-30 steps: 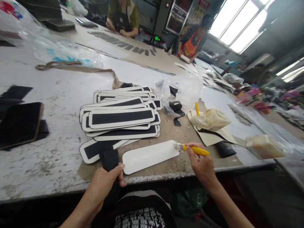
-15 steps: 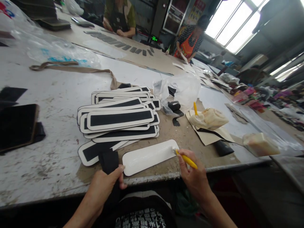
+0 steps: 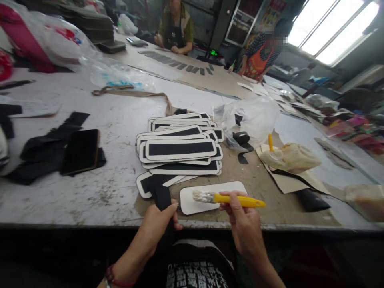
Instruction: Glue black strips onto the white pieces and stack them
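My right hand [image 3: 244, 218] grips a yellow-handled brush [image 3: 237, 199], its pale, coated bristles over the left part of a white rounded board [image 3: 231, 187]. The board lies flat near the table's front edge. My left hand [image 3: 160, 222] pinches a black strip [image 3: 162, 196] beside the board's left end; the strip hangs down over the edge. Just behind is a pile of white rounded pieces with black centres [image 3: 181, 148].
A dark phone [image 3: 81, 152] lies on black scraps at the left. Clear plastic bags [image 3: 258, 116] sit behind the pile. On the right is a glue-crusted container [image 3: 297, 158] with a yellow handle upright. Two people [image 3: 177, 32] work across the table [image 3: 117, 200].
The brush has moved from the board's right end to its left part and now lies nearly level. The view has turned left, showing more of the phone and scraps.
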`<state>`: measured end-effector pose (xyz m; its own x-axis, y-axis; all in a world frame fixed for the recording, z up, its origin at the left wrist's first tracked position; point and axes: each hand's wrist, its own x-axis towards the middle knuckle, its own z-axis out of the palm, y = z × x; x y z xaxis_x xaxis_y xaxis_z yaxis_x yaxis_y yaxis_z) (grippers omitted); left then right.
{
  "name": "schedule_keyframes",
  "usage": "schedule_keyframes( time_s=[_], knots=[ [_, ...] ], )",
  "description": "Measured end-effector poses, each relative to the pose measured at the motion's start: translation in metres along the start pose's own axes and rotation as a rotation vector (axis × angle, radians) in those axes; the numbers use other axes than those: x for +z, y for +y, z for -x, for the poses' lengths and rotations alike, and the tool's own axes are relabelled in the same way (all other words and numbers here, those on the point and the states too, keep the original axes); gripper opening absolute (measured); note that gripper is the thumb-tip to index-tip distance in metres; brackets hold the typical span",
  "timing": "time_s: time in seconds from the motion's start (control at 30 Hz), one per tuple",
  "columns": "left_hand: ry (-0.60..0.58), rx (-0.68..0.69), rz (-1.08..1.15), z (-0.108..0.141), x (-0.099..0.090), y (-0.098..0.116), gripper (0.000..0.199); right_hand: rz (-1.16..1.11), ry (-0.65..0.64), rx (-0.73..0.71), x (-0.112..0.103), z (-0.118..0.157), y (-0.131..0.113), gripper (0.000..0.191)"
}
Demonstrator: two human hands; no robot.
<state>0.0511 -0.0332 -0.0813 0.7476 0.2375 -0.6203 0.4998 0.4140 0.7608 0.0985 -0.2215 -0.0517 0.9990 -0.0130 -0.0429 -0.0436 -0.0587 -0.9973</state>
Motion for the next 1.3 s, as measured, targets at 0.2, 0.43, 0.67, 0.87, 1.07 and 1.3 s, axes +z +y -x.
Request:
schedule_keyframes(
  time_s=[0.2,0.43,0.67,0.87,1.07,1.3],
  knots=[
    [-0.093,0.045,0.152,0.026,-0.011,0.01,0.022,0.044,-0.141,-0.051,-0.01,-0.01,-0.028,0.035],
    [-0.345,-0.023,0.032,0.06,0.005,0.02,0.032,0.103,-0.695,0.281,0.049,0.001,-0.032,0.033],
    [-0.277,0.04,-0.101,0.063,0.01,0.015,0.049,0.062,-0.671,0.257,0.05,0.005,-0.028,0.027],
    [-0.252,0.077,-0.199,0.063,0.018,0.008,0.046,-0.118,-0.804,0.419,0.044,0.01,-0.029,0.032],
    [-0.247,0.071,-0.06,0.067,0.023,0.007,0.045,-0.141,-0.686,0.319,0.035,0.009,-0.021,0.035],
    [-0.117,0.129,0.042,0.064,0.031,0.002,0.045,-0.186,-0.679,0.37,0.03,0.008,-0.024,0.042]
  ],
)
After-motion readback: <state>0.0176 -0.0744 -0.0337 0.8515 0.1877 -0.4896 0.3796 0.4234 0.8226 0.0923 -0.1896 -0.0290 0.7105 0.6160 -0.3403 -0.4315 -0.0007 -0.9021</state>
